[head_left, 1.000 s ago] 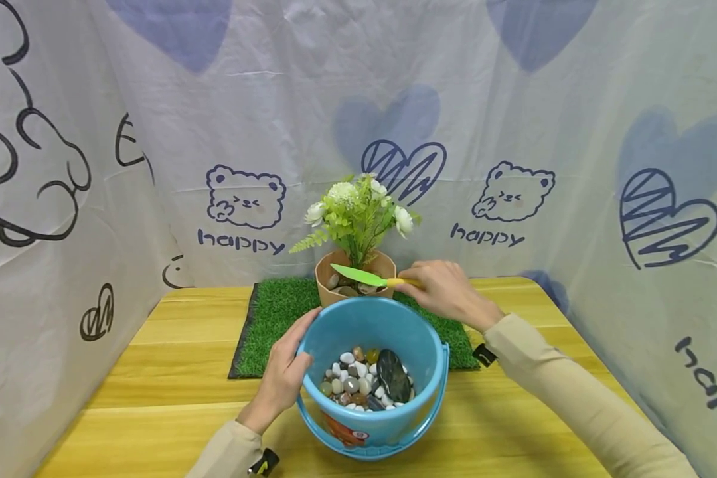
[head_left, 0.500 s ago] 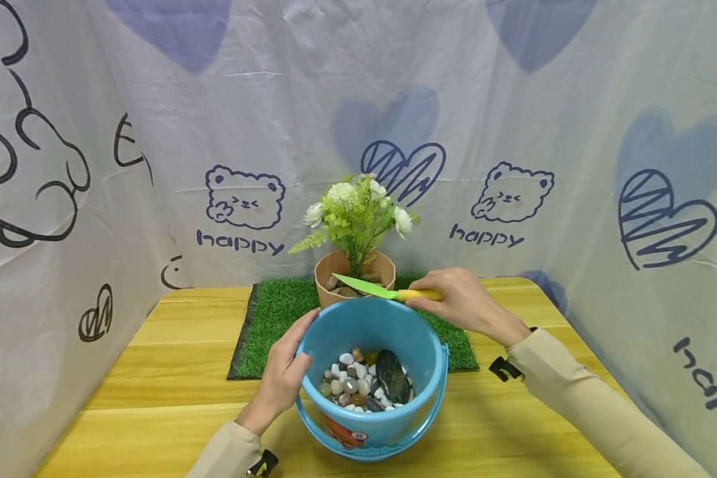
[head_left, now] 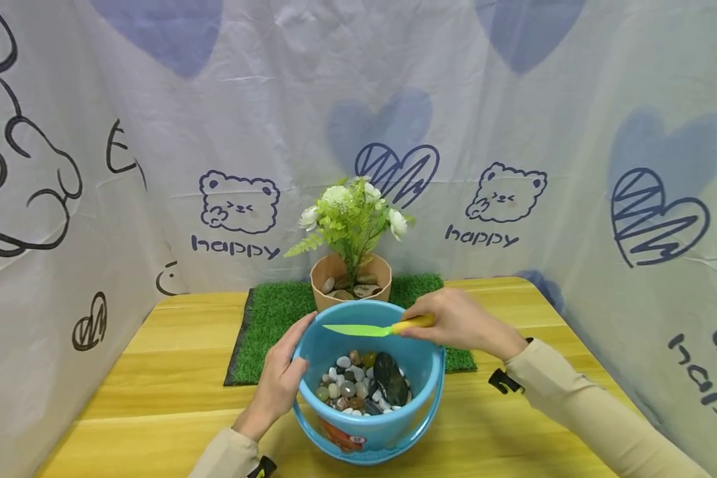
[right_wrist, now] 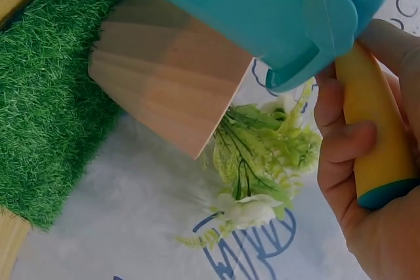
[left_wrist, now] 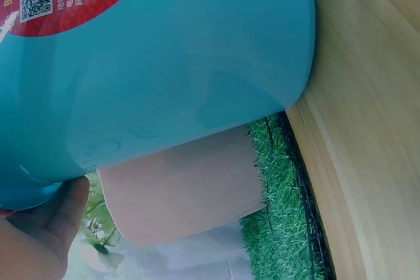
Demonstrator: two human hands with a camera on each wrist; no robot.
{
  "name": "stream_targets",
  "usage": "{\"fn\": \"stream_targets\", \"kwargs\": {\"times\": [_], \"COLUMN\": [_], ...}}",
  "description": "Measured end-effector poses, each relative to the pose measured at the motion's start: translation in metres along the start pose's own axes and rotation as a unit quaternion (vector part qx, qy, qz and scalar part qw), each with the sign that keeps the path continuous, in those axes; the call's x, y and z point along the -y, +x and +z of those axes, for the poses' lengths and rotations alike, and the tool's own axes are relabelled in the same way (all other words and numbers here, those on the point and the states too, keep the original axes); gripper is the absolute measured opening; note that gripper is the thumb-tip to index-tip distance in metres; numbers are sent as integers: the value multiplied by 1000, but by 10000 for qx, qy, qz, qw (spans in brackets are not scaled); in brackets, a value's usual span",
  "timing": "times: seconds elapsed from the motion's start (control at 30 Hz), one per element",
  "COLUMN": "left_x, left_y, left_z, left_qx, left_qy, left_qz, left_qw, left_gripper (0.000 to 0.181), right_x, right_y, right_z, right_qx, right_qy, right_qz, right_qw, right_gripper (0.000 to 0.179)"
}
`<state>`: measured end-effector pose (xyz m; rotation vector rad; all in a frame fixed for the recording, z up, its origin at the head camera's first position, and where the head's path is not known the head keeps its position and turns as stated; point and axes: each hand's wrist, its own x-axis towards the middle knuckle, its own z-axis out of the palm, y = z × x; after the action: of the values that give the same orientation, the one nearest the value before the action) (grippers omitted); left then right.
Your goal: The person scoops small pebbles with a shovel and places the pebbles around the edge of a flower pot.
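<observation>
My right hand point(head_left: 454, 322) grips the yellow handle point(right_wrist: 374, 136) of a small garden trowel with a green blade point(head_left: 358, 330). The blade lies over the mouth of a light blue bucket point(head_left: 388, 435), pointing left. My left hand point(head_left: 279, 375) holds the bucket's left rim; in the left wrist view its fingers point(left_wrist: 69, 211) reach under that rim. Inside the bucket lie many mixed pebbles point(head_left: 348, 389) and a large dark stone point(head_left: 386, 368). The right wrist view hides the blade behind the bucket.
Right behind the bucket stands a tan flowerpot point(head_left: 319, 275) with stones and white artificial flowers point(head_left: 346, 216), on a green turf mat point(head_left: 263, 325). The wooden table point(head_left: 149, 372) is enclosed by printed white cloth point(head_left: 311, 99) at the back and sides.
The trowel has moved from above the flowerpot's front, toward me and down, to over the bucket's mouth. My left hand has kept its hold on the rim.
</observation>
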<state>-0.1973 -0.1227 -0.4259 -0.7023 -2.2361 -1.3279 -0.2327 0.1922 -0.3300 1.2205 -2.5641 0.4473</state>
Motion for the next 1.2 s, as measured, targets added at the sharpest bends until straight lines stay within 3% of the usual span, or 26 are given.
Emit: {"fn": "stream_targets", "kwargs": {"times": [0.33,0.67,0.9,1.2], "left_x": [1,-1,-1,1], "left_y": [6,3,2,-1], "left_z": [-3,-2,-1,0], "left_qx": [-30,30,-26,18], "left_qy": [-81,-132,-100,-98], "left_qz": [165,63,85,43], "left_qw": [9998,9999,9999,9999], "left_gripper": [71,71,71,71], "right_x": [12,34,52,64], "right_y": [7,20,31,34], "right_z": [-1,-10,-5,6], "right_qx": [312,1190,1406,1105], "right_qy": [-792,-974,-1192,-1915], "right_qz": [-217,27,-19,-294], "right_qw": [9961,9881,9829,9748], "right_gripper": [18,17,41,64]}}
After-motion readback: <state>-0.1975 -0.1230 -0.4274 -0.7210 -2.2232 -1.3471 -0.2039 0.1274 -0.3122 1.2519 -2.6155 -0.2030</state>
